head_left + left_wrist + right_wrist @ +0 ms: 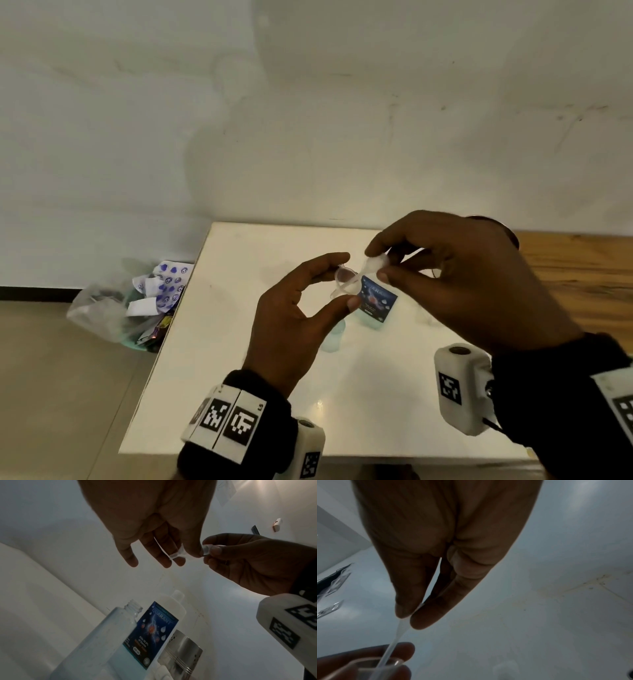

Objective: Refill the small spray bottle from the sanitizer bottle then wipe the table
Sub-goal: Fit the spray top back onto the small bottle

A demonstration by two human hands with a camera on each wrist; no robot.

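My left hand (291, 318) pinches a clear cap (343, 275), right hand (455, 277) pinches the sprayer top (375, 263) w/ tube. Sanitizer bottle (154, 632) label reads "QUARANT".

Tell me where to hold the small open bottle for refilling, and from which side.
Grip the bottle by its straight body at mid-height, from the left. It stands upright, its threaded neck must stay free, and the sanitizer bottle crowds its right side.

A plain room, likely a home or small office: bare scuffed white wall (342, 120), small white table (239, 359) against it, wooden top (575, 270) alongside, and a rubbish bag (113, 315) (wrappers spilling out) on a tiled floor (51, 394).
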